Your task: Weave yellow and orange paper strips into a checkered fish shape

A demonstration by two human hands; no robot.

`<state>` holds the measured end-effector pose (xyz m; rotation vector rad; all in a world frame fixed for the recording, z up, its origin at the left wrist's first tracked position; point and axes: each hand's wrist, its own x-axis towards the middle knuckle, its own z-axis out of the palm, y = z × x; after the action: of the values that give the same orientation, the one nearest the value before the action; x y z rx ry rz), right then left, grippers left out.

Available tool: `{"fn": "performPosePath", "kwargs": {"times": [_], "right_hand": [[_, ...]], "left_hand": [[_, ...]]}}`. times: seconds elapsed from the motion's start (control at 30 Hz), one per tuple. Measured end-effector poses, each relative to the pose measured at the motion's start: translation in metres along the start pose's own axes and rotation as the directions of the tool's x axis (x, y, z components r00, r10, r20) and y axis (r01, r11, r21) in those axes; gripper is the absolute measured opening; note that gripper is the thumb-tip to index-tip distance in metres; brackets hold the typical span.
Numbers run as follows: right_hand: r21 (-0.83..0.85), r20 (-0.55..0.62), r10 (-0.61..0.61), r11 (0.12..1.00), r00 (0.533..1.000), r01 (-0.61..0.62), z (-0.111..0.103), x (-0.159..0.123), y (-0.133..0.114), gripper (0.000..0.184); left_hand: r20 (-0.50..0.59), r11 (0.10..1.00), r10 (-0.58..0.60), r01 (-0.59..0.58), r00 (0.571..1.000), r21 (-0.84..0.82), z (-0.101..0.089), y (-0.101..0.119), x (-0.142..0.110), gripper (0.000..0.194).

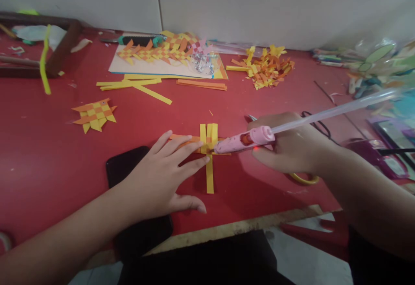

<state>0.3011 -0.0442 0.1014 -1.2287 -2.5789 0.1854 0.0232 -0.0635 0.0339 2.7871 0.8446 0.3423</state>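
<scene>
While the left hand (164, 168) lies palm down with fingers spread, released, its fingertips resting at the paper strips, the right hand (293, 147) is clenched around a pink glue gun (240, 141): moulded body, slotted side, small red light, nozzle at the strips' crossing. Glue stick (337, 111): long, translucent, rod-shaped, projecting from the gun's rear. Work in hand, on the bench (152, 118) between the hands: flat, straight-cut paper, yellow strips (210, 177) upright across orange strips (185, 138), forming a cross. Black slab (128, 164): smooth, round-cornered, beneath the left forearm, lower end reaching the front edge (233, 229), which is pale and rough. Woven fish (96, 115): chequered yellow and orange paper, pointed fins, left of the cross. Loose yellow lengths (129, 84), overlapping; orange lengths (201, 85), stacked, just beside them. Pale sheet (125, 67): flat, bearing further chequered woven pieces (155, 55) and a crinkled heap of silvery bits (205, 62). Clippings (270, 69): heaped, jagged, yellow and orange. Brown-rimmed tray (66, 45) at far left, a yellow strand (45, 60) over its rim. Margins: bare red surface runs between the cross and the loose lengths, and from the cross down to the front edge; the wall (259, 13) bounds the back; blurred clutter (372, 67) crowds the right.
</scene>
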Motion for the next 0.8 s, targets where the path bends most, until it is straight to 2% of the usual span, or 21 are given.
{"fn": "performPosePath", "kwargs": {"times": [0.2,0.33,0.67,0.8], "right_hand": [[-0.017,-0.024,0.038,0.999,0.999,-0.039,-0.005,-0.0062,0.0035,0.008],[-0.025,0.003,0.044,0.999,0.999,-0.044,-0.0076,-0.0085,0.0049,0.008],[-0.023,0.019,0.038,0.999,0.999,-0.037,-0.0029,-0.0075,0.0038,0.008],[-0.073,0.003,0.005,0.997,1.0,-0.005,-0.004,-0.0081,0.0055,0.009]], "left_hand": [[-0.003,1.0,-0.002,0.002,1.0,-0.004,0.0002,0.0,0.0003,0.082],[0.004,1.0,0.002,-0.002,1.0,0.001,-0.0007,0.0003,0.0006,0.083],[0.019,1.0,0.004,-0.004,1.0,0.016,-0.0011,0.0005,0.0007,0.084],[0.007,1.0,0.005,-0.006,1.0,0.019,-0.0006,0.0003,0.0005,0.084]]}}
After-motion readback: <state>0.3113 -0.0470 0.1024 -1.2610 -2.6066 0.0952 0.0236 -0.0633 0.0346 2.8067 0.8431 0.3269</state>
